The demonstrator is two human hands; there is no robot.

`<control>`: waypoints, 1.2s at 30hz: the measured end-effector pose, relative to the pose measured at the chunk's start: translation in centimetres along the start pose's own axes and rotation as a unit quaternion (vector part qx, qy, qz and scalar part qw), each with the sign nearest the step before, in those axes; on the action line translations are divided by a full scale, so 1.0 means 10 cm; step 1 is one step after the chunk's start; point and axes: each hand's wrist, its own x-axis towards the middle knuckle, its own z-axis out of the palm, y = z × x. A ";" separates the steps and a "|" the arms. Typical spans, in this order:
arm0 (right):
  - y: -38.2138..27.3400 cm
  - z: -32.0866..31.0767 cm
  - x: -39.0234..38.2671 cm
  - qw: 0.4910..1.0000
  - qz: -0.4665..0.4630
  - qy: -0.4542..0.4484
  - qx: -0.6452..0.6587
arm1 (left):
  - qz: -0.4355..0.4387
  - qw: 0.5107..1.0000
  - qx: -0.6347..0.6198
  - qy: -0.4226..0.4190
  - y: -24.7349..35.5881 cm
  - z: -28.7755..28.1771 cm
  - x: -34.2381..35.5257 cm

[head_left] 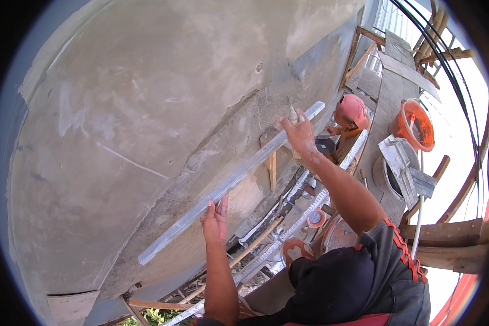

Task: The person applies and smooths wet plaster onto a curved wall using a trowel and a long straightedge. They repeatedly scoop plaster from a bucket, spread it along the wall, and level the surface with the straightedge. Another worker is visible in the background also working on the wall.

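Observation:
A long grey metal straightedge (239, 172) lies slantwise against the plastered wall (163, 103), rising from lower left to upper right. My left hand (216, 218) pinches its lower edge near the middle, thumb and fingers upward. Farther up the bar, my right hand (301, 135) is closed around it near the upper end, with smears of plaster on the skin. A small pale piece (293, 113) shows beside the right fingers; its kind is unclear. Below the bar the wall is rough and darker; above a ragged edge, the coat looks smoother.
A co-worker in a pink cap (353, 110) is just beyond my right hand, near a dark rounded item (325, 145). On scaffold planks (388, 92) at right stand an orange bucket (415, 126) and a grey bucket (388, 176) with flat tools across it. Black cables (445, 57) hang beyond.

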 end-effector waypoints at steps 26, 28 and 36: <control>0.75 -0.18 -0.76 0.988 -0.087 0.024 -0.129 | -0.024 0.995 0.015 0.093 0.08 -0.05 0.07; 0.62 -0.19 -0.97 0.978 -0.025 -0.091 -0.184 | -0.011 0.994 0.020 0.109 0.14 -0.12 0.06; 0.74 -0.19 -0.99 0.969 0.024 -0.178 -0.171 | 0.035 0.995 0.017 0.089 0.23 -0.15 0.12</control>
